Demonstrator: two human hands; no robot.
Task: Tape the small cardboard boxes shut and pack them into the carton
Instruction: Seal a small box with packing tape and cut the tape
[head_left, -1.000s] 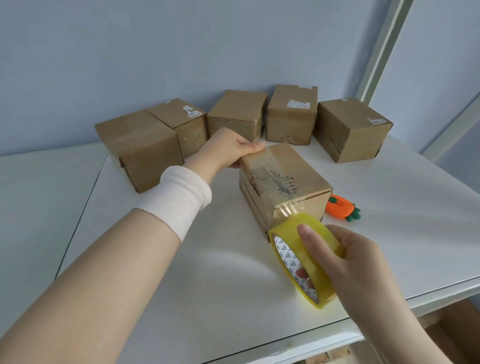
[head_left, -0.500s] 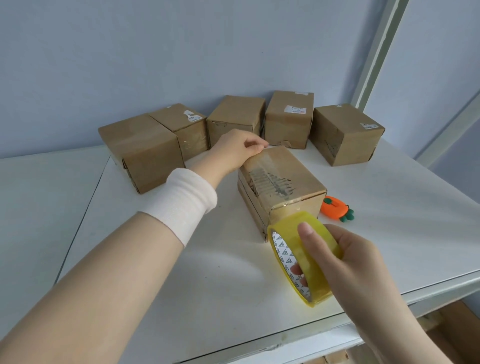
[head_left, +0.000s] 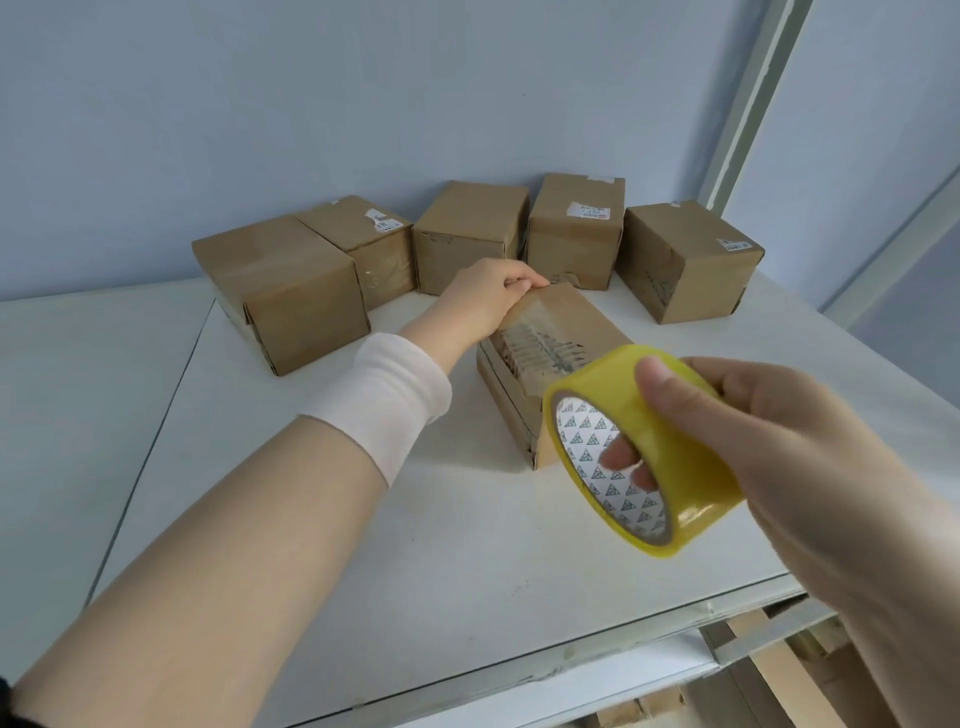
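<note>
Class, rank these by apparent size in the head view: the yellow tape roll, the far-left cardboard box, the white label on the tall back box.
1. Yellow tape roll, largest-looking, though nearness to the camera inflates it.
2. Far-left cardboard box, close behind.
3. White label, clearly smallest.

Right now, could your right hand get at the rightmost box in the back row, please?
Reach, probably yes; grip, no: the right hand holds the tape roll, and only table shows between it and that box.
</note>
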